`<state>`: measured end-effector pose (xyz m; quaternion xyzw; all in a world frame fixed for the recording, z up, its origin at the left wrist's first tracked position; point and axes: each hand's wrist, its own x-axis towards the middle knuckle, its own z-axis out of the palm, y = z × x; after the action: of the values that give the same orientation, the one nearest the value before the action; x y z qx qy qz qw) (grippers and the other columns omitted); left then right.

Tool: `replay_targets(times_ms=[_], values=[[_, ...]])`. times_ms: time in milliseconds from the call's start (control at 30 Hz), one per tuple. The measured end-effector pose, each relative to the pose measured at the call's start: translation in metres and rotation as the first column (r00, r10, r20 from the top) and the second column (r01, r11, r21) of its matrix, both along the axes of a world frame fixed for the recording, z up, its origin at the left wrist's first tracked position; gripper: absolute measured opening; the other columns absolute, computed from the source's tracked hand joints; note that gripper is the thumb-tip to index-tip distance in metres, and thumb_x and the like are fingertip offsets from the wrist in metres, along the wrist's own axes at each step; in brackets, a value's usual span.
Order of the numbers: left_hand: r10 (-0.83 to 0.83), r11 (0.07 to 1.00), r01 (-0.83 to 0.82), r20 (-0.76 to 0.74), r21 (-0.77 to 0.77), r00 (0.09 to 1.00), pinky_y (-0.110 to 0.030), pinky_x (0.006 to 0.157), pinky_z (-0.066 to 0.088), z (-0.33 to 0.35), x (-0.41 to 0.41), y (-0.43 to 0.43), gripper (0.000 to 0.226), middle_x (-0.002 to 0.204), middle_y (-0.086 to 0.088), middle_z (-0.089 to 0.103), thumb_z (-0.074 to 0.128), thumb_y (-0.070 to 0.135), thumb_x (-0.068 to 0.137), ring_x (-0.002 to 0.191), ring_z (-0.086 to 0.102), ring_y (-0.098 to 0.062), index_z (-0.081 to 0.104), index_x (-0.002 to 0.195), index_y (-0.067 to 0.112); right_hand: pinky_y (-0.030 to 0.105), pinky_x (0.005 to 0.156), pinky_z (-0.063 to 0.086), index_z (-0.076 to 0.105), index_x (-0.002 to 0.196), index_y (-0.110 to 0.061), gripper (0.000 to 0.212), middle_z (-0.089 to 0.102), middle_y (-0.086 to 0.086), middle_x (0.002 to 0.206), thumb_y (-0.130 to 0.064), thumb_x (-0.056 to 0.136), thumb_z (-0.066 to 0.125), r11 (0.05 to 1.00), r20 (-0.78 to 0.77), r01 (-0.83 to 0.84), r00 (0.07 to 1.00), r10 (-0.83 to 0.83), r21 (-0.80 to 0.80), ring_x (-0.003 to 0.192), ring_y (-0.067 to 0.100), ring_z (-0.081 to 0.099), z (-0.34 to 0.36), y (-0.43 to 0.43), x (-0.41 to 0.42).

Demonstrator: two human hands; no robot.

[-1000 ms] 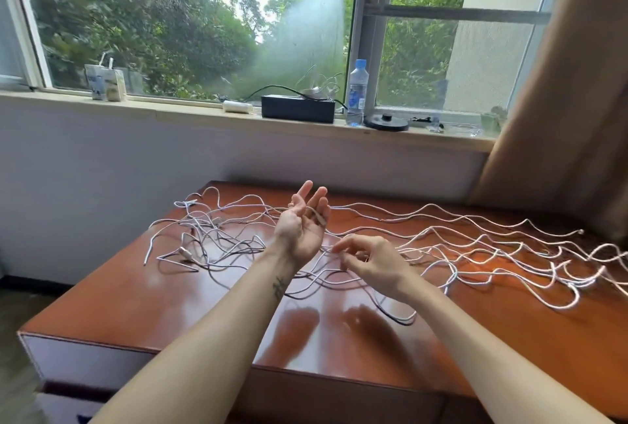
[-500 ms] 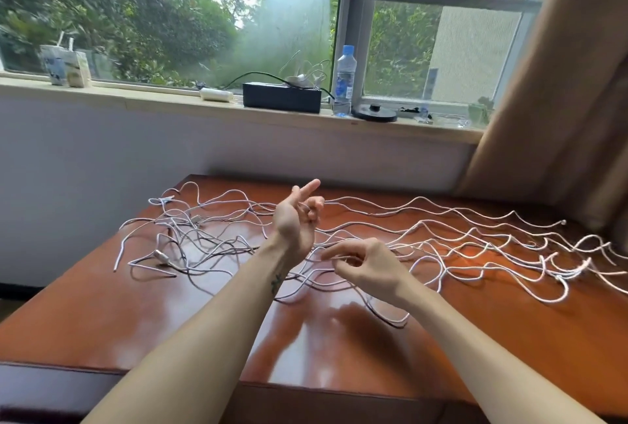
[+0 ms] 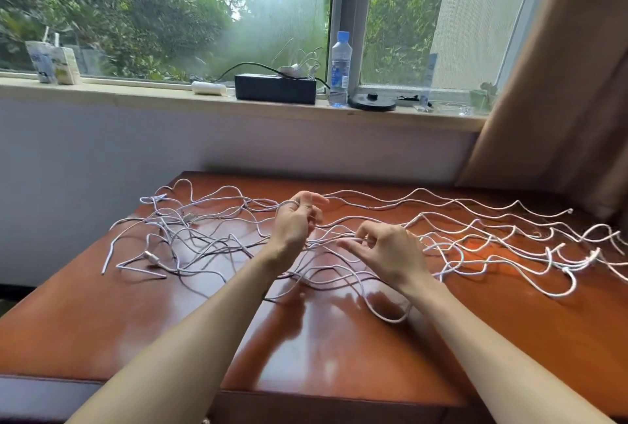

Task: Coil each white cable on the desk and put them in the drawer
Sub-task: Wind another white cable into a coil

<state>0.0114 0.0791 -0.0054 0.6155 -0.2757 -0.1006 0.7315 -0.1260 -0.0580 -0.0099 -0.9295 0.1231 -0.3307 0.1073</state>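
The white cables (image 3: 190, 218) lie uncoiled across the red-brown counter (image 3: 170, 321), tangled thickest toward 9 o'clock of the hands and running in loose waves out toward 3 o'clock; one loop sags to 6 o'clock, under the right wrist. The left hand (image 3: 295, 223) is raised with its fingers curled round a strand that crosses its knuckles; the right hand (image 3: 387, 250), just beside it at 4 o'clock, pinches a strand between thumb and forefinger. At 12 o'clock, on the windowsill (image 3: 136, 97), stand a black box (image 3: 275, 88) and a water bottle (image 3: 339, 66).
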Motion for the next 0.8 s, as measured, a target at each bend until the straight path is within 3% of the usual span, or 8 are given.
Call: replay_targets(times_ms=[67,200,300,400,567,700,800], values=[[0.055,0.992,-0.072,0.161,0.099,0.985,-0.025,0.055,0.039,-0.004,0.006,0.005,0.041,0.067,-0.003,0.055,0.037,0.026,0.111,0.058,0.046,-0.011,0.070,0.091,0.012,0.030,0.059,0.041,0.065,0.079,-0.026,0.041,0.060,-0.013,0.071,-0.066,0.083,0.068,0.998,0.034,-0.044,0.998,0.046,-0.041,0.074,0.020,0.065,-0.001,-0.004,0.009],[0.044,0.946,-0.167,0.398,0.280,0.916,-0.028,0.069,0.044,-0.009,0.020,0.016,0.040,0.073,-0.003,0.066,0.042,0.047,0.097,0.069,0.060,-0.011,0.071,0.085,0.021,0.038,0.061,0.054,0.067,0.093,-0.027,0.022,0.058,-0.011,0.081,-0.048,0.095,0.062,0.979,0.084,-0.169,0.980,0.179,-0.116,0.072,0.018,0.063,-0.006,-0.013,0.035],[-0.074,0.919,-0.108,0.435,0.379,0.898,-0.027,0.067,0.044,-0.009,0.031,0.018,0.023,0.072,0.005,0.063,0.049,0.038,0.078,0.068,0.057,-0.006,0.067,0.088,0.027,0.037,0.074,0.055,0.072,0.103,-0.016,0.011,0.061,-0.001,0.090,-0.020,0.098,0.063,0.950,0.207,-0.275,0.930,0.302,-0.151,0.082,0.020,0.061,-0.009,-0.021,0.058],[-0.171,0.848,-0.127,0.493,0.514,0.853,-0.031,0.061,0.042,-0.010,0.037,0.014,0.026,0.063,0.007,0.055,0.049,0.035,0.068,0.059,0.050,-0.006,0.059,0.092,0.032,0.036,0.083,0.052,0.072,0.109,-0.006,0.015,0.063,0.005,0.092,-0.008,0.099,0.061,0.937,0.307,-0.293,0.889,0.341,-0.192,0.087,0.024,0.060,-0.011,-0.024,0.073],[-0.108,0.773,-0.338,0.636,0.537,0.764,-0.034,0.062,0.045,-0.021,0.042,0.003,0.006,0.058,0.006,0.056,0.054,0.031,0.087,0.059,0.051,-0.007,0.054,0.088,0.026,0.029,0.076,0.053,0.073,0.109,-0.013,0.016,0.068,-0.002,0.094,-0.022,0.097,0.071,0.971,0.406,-0.177,0.885,0.229,-0.163,0.082,0.015,0.064,-0.013,-0.027,0.077],[-0.021,0.769,-0.428,0.687,0.476,0.726,-0.033,0.060,0.036,-0.030,0.046,-0.003,0.021,0.054,0.006,0.051,0.053,0.036,0.096,0.065,0.050,-0.018,0.053,0.082,0.020,0.028,0.064,0.052,0.073,0.101,-0.019,0.022,0.070,-0.011,0.086,-0.038,0.091,0.075,0.991,0.402,-0.104,0.906,0.129,-0.083,0.070,-0.001,0.055,-0.017,-0.031,0.068],[-0.007,0.773,-0.443,0.704,0.454,0.710,-0.033,0.061,0.032,-0.032,0.047,-0.003,0.029,0.056,0.005,0.049,0.051,0.041,0.096,0.067,0.048,-0.022,0.049,0.076,0.020,0.033,0.059,0.051,0.073,0.096,-0.023,0.028,0.065,-0.011,0.073,-0.051,0.090,0.070,0.997,0.365,-0.045,0.929,0.066,-0.066,0.065,0.005,0.058,-0.019,-0.029,0.067]])
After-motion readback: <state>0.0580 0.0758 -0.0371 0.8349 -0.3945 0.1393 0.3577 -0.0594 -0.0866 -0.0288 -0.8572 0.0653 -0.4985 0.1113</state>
